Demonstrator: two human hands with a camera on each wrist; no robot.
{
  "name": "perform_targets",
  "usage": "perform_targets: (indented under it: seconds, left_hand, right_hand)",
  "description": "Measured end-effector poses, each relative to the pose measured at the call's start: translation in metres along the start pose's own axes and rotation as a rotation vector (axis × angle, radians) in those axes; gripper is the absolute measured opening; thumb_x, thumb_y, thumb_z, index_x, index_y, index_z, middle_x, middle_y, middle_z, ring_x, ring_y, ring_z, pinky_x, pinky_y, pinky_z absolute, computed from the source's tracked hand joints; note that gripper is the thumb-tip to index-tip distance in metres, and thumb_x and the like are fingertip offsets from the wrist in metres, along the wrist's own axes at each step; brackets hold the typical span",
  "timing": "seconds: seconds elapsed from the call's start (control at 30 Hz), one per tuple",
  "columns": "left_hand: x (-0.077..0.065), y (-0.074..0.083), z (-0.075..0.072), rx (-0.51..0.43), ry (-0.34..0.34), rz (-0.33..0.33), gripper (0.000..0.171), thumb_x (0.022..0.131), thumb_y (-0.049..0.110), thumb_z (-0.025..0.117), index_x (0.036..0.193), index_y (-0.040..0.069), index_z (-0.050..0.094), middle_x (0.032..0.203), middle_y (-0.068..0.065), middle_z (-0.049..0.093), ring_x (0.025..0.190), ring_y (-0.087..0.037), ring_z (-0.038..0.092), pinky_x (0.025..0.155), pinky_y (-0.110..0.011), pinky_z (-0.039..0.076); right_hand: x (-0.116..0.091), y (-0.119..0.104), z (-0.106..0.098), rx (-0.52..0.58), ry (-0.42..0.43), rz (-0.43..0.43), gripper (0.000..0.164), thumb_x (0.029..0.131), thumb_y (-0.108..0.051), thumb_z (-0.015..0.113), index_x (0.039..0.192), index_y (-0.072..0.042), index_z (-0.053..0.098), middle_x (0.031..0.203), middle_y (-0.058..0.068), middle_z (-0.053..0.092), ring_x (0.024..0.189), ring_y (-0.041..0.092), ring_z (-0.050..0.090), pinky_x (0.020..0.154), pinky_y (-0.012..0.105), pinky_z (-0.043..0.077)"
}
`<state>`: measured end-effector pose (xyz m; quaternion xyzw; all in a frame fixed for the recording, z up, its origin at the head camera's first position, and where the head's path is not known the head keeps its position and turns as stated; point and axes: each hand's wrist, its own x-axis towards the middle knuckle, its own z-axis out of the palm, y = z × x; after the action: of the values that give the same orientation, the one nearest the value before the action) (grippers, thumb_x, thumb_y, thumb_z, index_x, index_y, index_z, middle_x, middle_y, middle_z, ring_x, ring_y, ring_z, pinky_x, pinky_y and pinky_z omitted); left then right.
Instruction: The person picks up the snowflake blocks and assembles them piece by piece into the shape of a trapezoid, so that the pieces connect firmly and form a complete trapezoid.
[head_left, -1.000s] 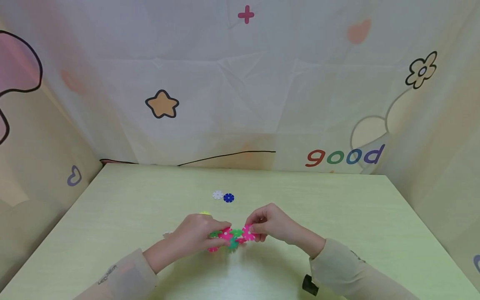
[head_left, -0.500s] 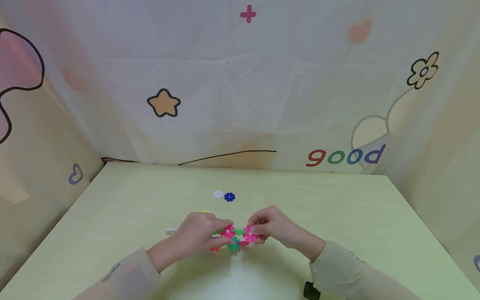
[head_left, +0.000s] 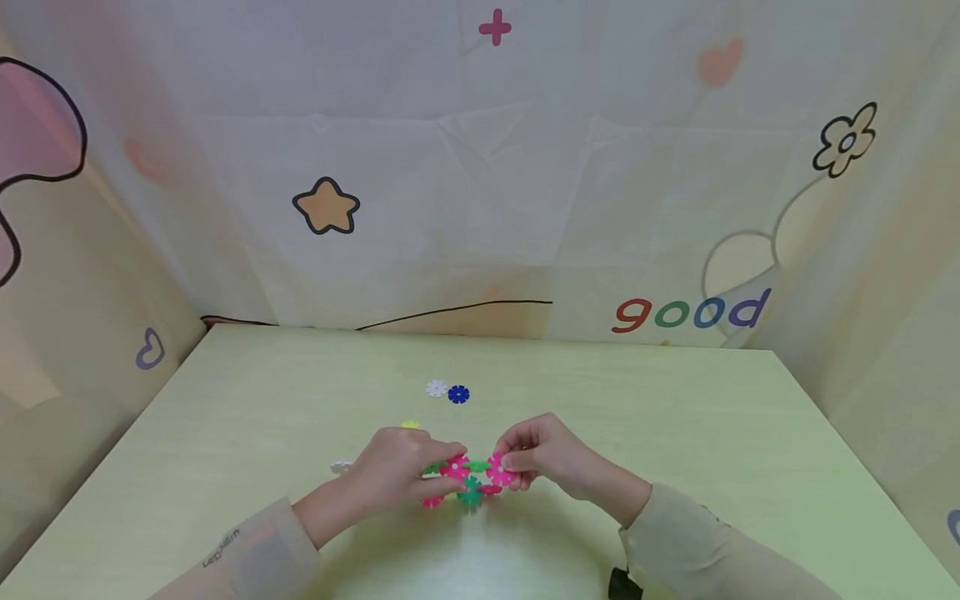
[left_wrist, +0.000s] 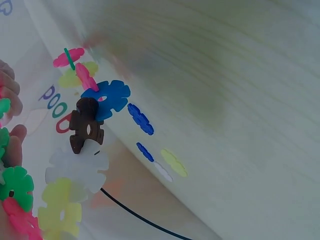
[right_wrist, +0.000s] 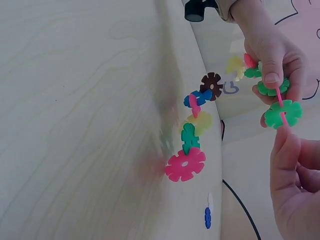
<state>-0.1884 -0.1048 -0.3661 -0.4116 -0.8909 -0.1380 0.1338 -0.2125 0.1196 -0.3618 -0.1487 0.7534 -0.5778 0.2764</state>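
Observation:
Both hands hold a chain of interlocking flower-shaped plastic discs just above the table. In the head view my left hand [head_left: 386, 471] pinches a pink disc [head_left: 454, 467] between thumb and fingers. My right hand [head_left: 551, 450] grips another pink disc [head_left: 498, 470] at the chain's right end. Between them sits a green disc [right_wrist: 283, 115], slotted with both. The rest of the chain hangs in a loop below: a brown disc [left_wrist: 87, 127], a blue disc [left_wrist: 110, 98], a white disc [left_wrist: 77, 165], a yellow disc [left_wrist: 60, 210] and a teal disc [head_left: 470, 492] show. Fingers hide part of it.
Loose discs lie on the table [head_left: 645, 408]: a white disc [head_left: 436, 389] beside a dark blue disc [head_left: 459, 394], a yellow disc [head_left: 410, 425] behind my left hand, and some white by the left wrist. A printed cloth [head_left: 420, 208] closes off the back and sides.
Both hands keep their grips and have shifted very slightly to the right. The lower discs of the chain hang a little more apart from the upper ones.

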Motion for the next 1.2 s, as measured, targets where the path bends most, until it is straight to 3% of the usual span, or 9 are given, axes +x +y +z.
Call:
perform_targets:
  seconds: [0.17, 0.7, 0.87, 1.07, 1.2]
  left_hand:
    - [0.000, 0.001, -0.001, -0.010, -0.011, -0.011, 0.033, 0.075, 0.040, 0.066, 0.098, 0.017, 0.068, 0.076, 0.007, 0.068, 0.052, -0.001, 0.049, 0.044, -0.009, 0.026]
    - [-0.002, -0.001, 0.005, 0.003, 0.068, 0.009, 0.033, 0.072, 0.040, 0.068, 0.096, 0.017, 0.068, 0.062, 0.010, 0.063, 0.047, 0.000, 0.044, 0.043, -0.008, 0.024]
    - [0.002, -0.002, 0.004, -0.087, 0.025, -0.067, 0.032, 0.074, 0.038, 0.068, 0.098, 0.017, 0.068, 0.051, 0.011, 0.052, 0.044, 0.003, 0.034, 0.045, -0.010, 0.026]
    - [0.006, -0.006, 0.001, -0.253, -0.034, -0.183, 0.034, 0.077, 0.040, 0.065, 0.101, 0.016, 0.067, 0.055, 0.010, 0.058, 0.040, 0.003, 0.032, 0.045, -0.014, 0.031]
    - [0.004, -0.009, 0.000, -0.309, -0.049, -0.256, 0.036, 0.078, 0.043, 0.063, 0.102, 0.017, 0.067, 0.054, 0.012, 0.057, 0.037, 0.002, 0.031, 0.042, -0.015, 0.031]
  right_hand:
    - [0.000, -0.001, 0.000, 0.018, 0.001, 0.014, 0.015, 0.082, 0.000, 0.057, 0.091, 0.013, 0.059, 0.064, 0.000, 0.059, 0.049, 0.007, 0.052, 0.052, 0.020, 0.046]
    - [-0.002, -0.006, 0.000, 0.081, 0.007, 0.046, 0.018, 0.081, 0.000, 0.057, 0.092, 0.014, 0.057, 0.064, -0.001, 0.060, 0.048, 0.007, 0.053, 0.050, 0.019, 0.046]
    - [0.000, -0.008, -0.003, 0.068, 0.034, 0.045, 0.017, 0.082, -0.001, 0.056, 0.093, 0.012, 0.058, 0.066, 0.000, 0.060, 0.049, 0.008, 0.053, 0.052, 0.021, 0.047]
    - [0.002, -0.010, -0.010, 0.080, 0.022, 0.040, 0.021, 0.082, -0.005, 0.056, 0.095, 0.011, 0.058, 0.069, 0.000, 0.060, 0.055, 0.010, 0.055, 0.057, 0.022, 0.050]
    - [0.001, -0.010, -0.015, 0.078, 0.018, 0.057, 0.022, 0.082, -0.007, 0.057, 0.097, 0.009, 0.058, 0.073, 0.002, 0.061, 0.058, 0.011, 0.057, 0.058, 0.023, 0.050]
